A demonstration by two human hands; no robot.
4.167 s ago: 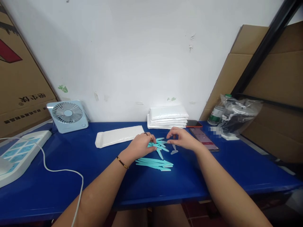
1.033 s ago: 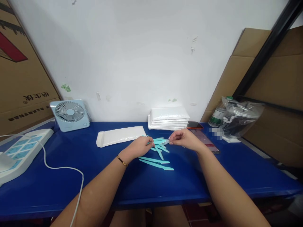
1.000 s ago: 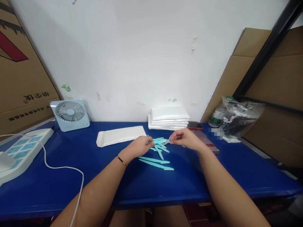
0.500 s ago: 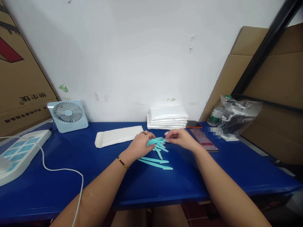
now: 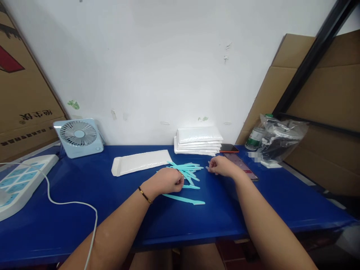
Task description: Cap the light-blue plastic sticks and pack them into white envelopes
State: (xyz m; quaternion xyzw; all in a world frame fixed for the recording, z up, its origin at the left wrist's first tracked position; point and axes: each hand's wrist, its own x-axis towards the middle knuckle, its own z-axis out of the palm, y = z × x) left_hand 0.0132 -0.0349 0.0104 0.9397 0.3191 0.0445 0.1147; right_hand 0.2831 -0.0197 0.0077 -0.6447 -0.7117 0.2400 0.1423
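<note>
Several thin turquoise plastic sticks [image 5: 188, 168] lie crossed in a loose pile on the blue table. My left hand [image 5: 169, 180] is at the pile's near left edge, fingers closed on one stick [image 5: 191, 187] whose end sticks out to the right. Nearer the table's front edge lies a separate turquoise stick [image 5: 184, 199]. To the right of the pile, my right hand [image 5: 221, 166] is closed in a pinch around something small and pale that I cannot make out. A white padded envelope [image 5: 142, 162] lies behind and left of the pile.
White envelopes [image 5: 198, 140] are stacked by the wall. Two phones [image 5: 242, 165] lie behind my right hand, near a bottle [image 5: 254, 138] and a plastic bag [image 5: 281, 138]. A fan [image 5: 80, 138] and a power strip [image 5: 28, 183] with a white cable [image 5: 73, 203] are at left.
My right hand has moved right, away from the pile. My left hand has come nearer the front and closed on a stick. The pile looks more spread out.
</note>
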